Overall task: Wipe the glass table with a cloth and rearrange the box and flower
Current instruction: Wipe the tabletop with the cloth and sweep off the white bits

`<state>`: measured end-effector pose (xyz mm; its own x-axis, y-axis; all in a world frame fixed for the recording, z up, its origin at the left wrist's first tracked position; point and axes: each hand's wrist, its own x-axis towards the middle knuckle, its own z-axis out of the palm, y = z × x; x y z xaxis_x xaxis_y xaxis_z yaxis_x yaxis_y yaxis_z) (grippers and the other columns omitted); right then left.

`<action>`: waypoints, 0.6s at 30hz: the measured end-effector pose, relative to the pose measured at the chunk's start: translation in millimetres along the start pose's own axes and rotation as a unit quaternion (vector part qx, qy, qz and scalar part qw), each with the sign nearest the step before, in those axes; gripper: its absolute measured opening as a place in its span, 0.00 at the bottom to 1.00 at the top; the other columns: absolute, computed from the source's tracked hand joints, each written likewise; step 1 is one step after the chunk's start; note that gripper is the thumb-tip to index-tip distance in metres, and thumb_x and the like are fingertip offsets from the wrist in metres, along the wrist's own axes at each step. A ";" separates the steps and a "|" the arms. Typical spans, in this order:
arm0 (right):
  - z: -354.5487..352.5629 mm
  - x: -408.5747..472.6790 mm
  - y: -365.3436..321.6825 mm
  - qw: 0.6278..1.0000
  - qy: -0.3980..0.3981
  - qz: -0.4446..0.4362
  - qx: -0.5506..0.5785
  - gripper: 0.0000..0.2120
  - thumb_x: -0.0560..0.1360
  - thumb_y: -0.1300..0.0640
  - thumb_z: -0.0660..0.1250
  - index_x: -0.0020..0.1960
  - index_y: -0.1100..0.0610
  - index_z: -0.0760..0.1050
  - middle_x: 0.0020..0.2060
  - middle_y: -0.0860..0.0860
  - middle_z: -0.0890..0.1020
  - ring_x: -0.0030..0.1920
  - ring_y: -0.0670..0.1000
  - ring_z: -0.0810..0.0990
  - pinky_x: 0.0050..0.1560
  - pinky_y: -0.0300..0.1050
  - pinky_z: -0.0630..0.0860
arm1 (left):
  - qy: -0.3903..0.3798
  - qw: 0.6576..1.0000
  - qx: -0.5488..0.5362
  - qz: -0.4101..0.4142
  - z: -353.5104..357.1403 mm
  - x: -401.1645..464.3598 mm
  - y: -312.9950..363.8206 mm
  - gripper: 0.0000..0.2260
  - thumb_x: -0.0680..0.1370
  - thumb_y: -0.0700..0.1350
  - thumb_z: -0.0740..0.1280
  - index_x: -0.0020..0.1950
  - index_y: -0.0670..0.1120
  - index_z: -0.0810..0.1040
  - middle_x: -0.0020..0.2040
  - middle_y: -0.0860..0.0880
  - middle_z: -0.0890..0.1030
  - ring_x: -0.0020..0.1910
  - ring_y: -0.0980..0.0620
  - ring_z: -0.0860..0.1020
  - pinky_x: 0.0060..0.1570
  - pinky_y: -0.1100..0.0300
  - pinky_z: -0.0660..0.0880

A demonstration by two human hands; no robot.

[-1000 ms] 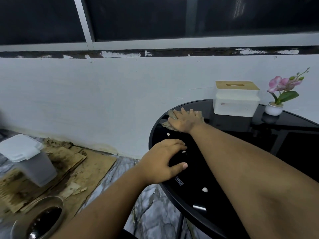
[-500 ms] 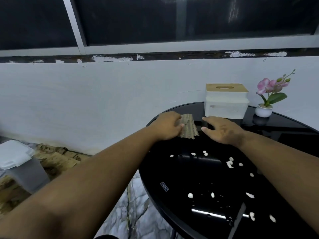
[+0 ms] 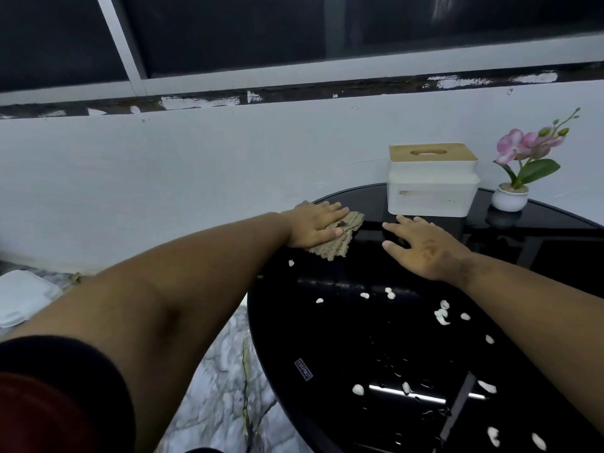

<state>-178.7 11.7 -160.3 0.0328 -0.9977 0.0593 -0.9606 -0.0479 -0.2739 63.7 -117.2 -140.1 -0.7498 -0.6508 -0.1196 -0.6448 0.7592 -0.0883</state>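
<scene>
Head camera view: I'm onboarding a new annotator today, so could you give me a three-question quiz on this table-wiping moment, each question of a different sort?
1. True or false: the right hand is pressing the cloth onto the glass table.
2. Multiple choice: what stands directly right of the white box? A) a potted pink flower B) a metal bowl C) a bottle
3. Fill in: the small white bits scattered on the table lie ____ to the person than the cloth.

Key
1. False: the left hand lies flat on the cloth; the right hand rests open on bare glass.
2. A
3. nearer
</scene>
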 end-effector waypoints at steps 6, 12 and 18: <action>-6.3 -8.7 1.5 0.999 0.025 0.002 0.047 0.26 0.79 0.39 0.58 0.75 0.44 0.65 0.78 0.52 0.60 0.78 0.53 0.54 0.77 0.52 0.44 | 0.023 1.000 -0.007 0.008 9.0 1.9 -0.4 0.28 0.82 0.61 0.42 0.81 0.55 0.46 0.82 0.50 0.48 0.81 0.48 0.48 0.76 0.48 0.46; -3.9 -13.0 -0.9 1.000 0.003 0.007 0.028 0.26 0.79 0.39 0.56 0.76 0.42 0.62 0.79 0.49 0.57 0.79 0.54 0.51 0.77 0.52 0.44 | 0.035 0.994 0.006 0.106 13.4 -7.3 -37.8 0.29 0.81 0.63 0.41 0.81 0.56 0.48 0.82 0.49 0.51 0.80 0.46 0.51 0.76 0.43 0.50; -3.0 -13.9 -1.1 0.999 0.017 0.009 0.033 0.26 0.78 0.39 0.59 0.75 0.42 0.64 0.78 0.49 0.59 0.78 0.53 0.53 0.77 0.51 0.45 | 0.025 0.987 -0.022 0.160 15.3 -34.6 -68.9 0.27 0.83 0.59 0.45 0.82 0.54 0.48 0.82 0.48 0.47 0.81 0.46 0.44 0.78 0.41 0.48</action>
<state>-178.9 25.8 -157.9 0.0043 -0.9963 0.0859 -0.9409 -0.0332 -0.3371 136.4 -146.9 -145.1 -0.9216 -0.3784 -0.0860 -0.3788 0.9254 -0.0116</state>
